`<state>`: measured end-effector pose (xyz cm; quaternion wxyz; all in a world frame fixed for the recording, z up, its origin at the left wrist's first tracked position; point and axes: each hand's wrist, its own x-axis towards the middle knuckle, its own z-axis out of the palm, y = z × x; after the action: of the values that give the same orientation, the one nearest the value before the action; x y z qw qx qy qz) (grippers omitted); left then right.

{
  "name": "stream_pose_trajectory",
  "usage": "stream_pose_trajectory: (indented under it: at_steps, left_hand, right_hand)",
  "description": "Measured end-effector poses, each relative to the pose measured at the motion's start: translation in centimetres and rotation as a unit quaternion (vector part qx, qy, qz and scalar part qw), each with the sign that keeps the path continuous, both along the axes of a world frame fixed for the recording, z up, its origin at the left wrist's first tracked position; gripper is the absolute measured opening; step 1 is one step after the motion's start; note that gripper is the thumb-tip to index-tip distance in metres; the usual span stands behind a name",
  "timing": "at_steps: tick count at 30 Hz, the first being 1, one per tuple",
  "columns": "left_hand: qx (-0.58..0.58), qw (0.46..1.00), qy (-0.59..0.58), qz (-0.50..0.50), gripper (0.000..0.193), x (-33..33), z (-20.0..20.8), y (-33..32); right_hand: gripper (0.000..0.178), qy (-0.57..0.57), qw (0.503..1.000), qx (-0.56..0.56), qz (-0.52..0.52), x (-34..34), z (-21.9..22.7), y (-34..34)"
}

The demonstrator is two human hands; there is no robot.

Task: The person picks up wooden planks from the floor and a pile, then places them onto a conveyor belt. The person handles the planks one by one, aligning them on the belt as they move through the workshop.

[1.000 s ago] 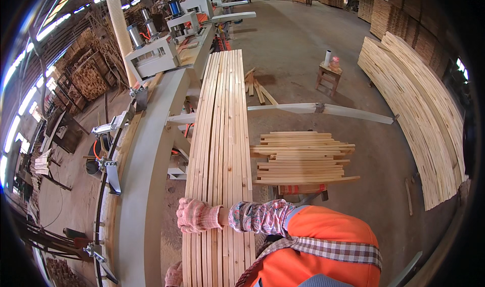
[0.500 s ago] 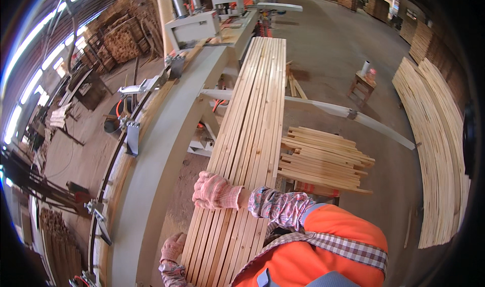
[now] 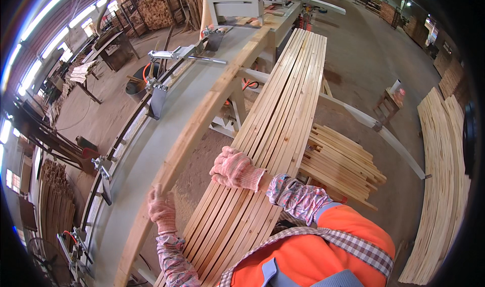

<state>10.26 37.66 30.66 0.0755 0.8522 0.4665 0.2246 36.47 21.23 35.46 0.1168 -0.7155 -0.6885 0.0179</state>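
Note:
A long stack of pale wooden strips [image 3: 283, 120] runs away from me, beside the grey machine table [image 3: 151, 145]. My right hand [image 3: 235, 168], in a pink knit glove, rests closed at the stack's left edge. Its fingers curl under, so what they hold, if anything, is hidden. A single wooden strip [image 3: 197, 120] lies slantwise along the near edge of the machine table. My left hand [image 3: 161, 210], also gloved, is closed at this strip's right side, with one finger sticking up along it.
Shorter strips [image 3: 343, 166] lie piled to the right of the stack. A pale metal rail [image 3: 358, 118] crosses under the stack. Metal clamps [image 3: 159, 97] line the table's far side. A small wooden stool [image 3: 388, 105] and a long timber pile [image 3: 437, 186] stand farther right.
A strip now lies along the near edge of the machine table. My left hand has moved up and left from the stack to this strip. The view has swung left.

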Motion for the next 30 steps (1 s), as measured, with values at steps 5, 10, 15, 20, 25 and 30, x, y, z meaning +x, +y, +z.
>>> stream_pose_trajectory:
  at_steps: [5, 10, 15, 20, 25, 30]
  left_hand:
    - [0.002, 0.974, 0.177, 0.140, 0.073, -2.3, -0.8, 2.1]
    - [-0.099, 0.948, 0.262, 0.153, 0.073, -1.3, 3.2, 0.9]
    - [-0.152, 0.936, 0.302, 0.102, 0.062, -0.8, 3.8, -0.8]
    - [-0.096, 0.957, 0.272, -0.004, 0.057, -1.0, 3.9, -2.5]
    - [-0.173, 0.962, 0.076, -0.195, 0.044, -4.2, 3.2, -3.2]
    - [-0.226, 0.939, 0.118, -0.230, 0.042, -3.8, 4.8, -5.1]
  right_hand:
    - [0.032, -0.043, 0.998, -0.038, 0.013, -0.1, 0.0, 0.6]
    - [0.035, -0.023, 0.999, -0.032, 0.017, 0.3, -1.0, 0.5]
    - [0.035, -0.024, 0.999, -0.040, 0.001, -0.2, 0.0, 0.1]
    - [0.020, 0.063, 0.978, 0.195, 0.028, 0.0, -1.9, -0.3]
    - [0.028, 0.044, 0.962, 0.269, 0.003, -0.3, -2.4, -0.2]
    - [0.029, 0.038, 0.969, 0.243, -0.010, -0.1, -2.4, -0.4]
